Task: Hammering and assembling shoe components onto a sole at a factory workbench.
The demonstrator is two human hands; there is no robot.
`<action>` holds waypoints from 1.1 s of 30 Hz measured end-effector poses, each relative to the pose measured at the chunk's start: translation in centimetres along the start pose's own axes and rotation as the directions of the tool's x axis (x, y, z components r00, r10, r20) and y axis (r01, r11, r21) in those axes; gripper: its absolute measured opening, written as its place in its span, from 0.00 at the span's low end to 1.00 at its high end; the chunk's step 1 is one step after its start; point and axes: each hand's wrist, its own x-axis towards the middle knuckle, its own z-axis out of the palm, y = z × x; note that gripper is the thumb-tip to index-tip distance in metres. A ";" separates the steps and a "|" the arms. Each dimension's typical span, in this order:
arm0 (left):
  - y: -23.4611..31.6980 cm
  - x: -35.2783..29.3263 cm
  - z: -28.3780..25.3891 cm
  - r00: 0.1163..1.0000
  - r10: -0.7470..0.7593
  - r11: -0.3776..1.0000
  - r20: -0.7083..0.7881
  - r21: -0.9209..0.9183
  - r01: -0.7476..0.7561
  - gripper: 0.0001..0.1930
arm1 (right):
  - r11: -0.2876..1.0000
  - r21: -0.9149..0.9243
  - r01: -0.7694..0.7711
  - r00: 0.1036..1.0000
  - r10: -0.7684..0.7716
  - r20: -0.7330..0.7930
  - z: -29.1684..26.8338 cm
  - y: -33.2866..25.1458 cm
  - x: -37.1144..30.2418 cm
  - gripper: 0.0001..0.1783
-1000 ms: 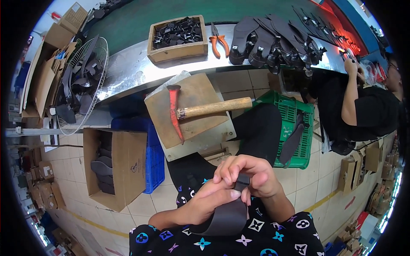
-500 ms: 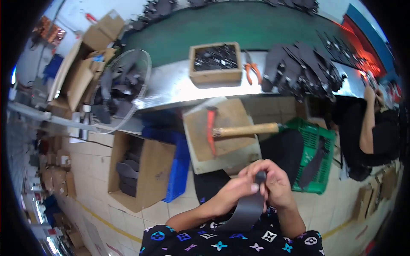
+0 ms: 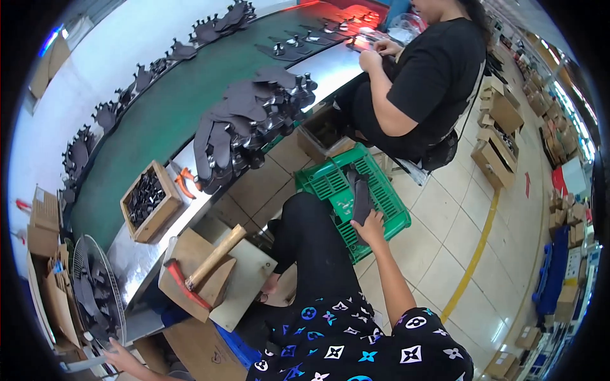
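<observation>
My right hand (image 3: 370, 227) is over the green plastic crate (image 3: 397, 213), its fingers closed on the near end of a dark grey sole-shaped piece (image 3: 362, 195). That piece lies along the crate's inside, with a black part near its far end. At the lower left, my left hand (image 3: 121, 357) is stretched out beside the rim of a round wire basket (image 3: 119, 298) that holds more dark pieces. Its fingers look apart, with nothing visible in them. A red-headed hammer with a wooden handle (image 3: 216, 256) rests on a tan board (image 3: 190, 244) before my knees.
On the metal-edged bench stand a wooden box of small black parts (image 3: 155, 200), orange-handled pliers (image 3: 185, 183) and a heap of dark sole pieces (image 3: 235, 120). Beyond runs a green surface (image 3: 165, 105). A co-worker in black (image 3: 432, 70) sits at the right. Cardboard (image 3: 200, 349) stands low at left.
The view has swung right. My hands, together on a dark grey piece before, are now far apart: the right at the green crate, the left out by the wire basket.
</observation>
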 end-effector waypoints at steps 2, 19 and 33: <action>4.8 -2.9 0.6 0.996 0.085 0.987 0.027 -0.137 -0.080 0.40 | 0.996 0.074 0.041 0.993 -0.032 -0.115 -0.1 0.9 0.2 0.50; 28.5 -17.8 -13.2 0.836 0.497 0.609 0.233 -0.779 -0.145 0.23 | 0.532 0.472 0.703 0.706 -0.600 -0.376 -11.8 -19.0 -4.6 0.20; 32.5 -19.0 -18.5 0.802 0.595 0.480 -0.061 -0.773 -0.415 0.37 | 0.075 0.672 0.736 0.408 -0.842 -0.353 -20.3 -40.6 -14.6 0.13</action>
